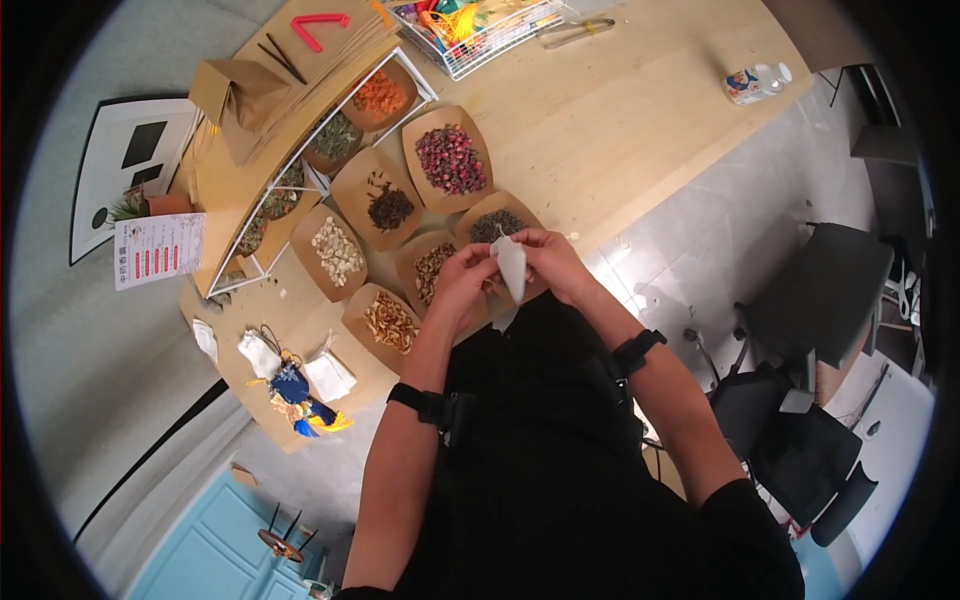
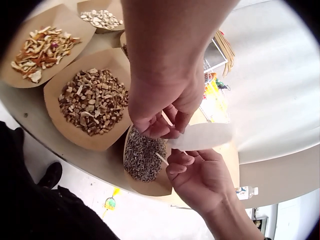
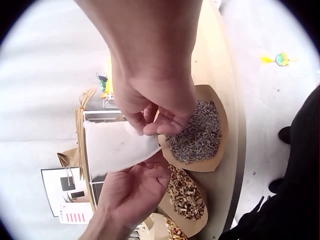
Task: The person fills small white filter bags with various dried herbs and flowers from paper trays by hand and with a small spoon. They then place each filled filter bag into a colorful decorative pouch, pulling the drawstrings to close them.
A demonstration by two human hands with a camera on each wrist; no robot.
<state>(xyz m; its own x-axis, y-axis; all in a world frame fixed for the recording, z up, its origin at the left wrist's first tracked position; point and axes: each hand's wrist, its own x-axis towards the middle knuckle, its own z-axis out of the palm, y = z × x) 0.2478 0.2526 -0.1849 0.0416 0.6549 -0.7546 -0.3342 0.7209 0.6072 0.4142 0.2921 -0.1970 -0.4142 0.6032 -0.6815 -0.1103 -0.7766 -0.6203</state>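
Note:
A small white cloth pouch (image 1: 511, 267) is held up in front of the body, over the near trays. My left hand (image 1: 463, 285) pinches one side of its edge between thumb and fingers. From the other side my right hand (image 1: 553, 263) pinches the same end, as the right wrist view shows with the pouch (image 3: 117, 146) hanging flat between both hands. A thin pale end (image 2: 161, 158) sticks out by the right fingers in the left wrist view. Just under the hands stands a paper tray of grey-purple dried lavender-like buds (image 3: 197, 135). What the pouch contains is hidden.
Paper trays of rosebuds (image 1: 451, 160), dark cloves (image 1: 389, 208), white slices (image 1: 336, 252) and dried peel (image 1: 389, 322) surround the hands. Finished sachets with tassels (image 1: 290, 385) and white pouches (image 1: 329, 376) lie at left. A wire basket (image 1: 480, 40) and bottle (image 1: 755, 83) stand farther off.

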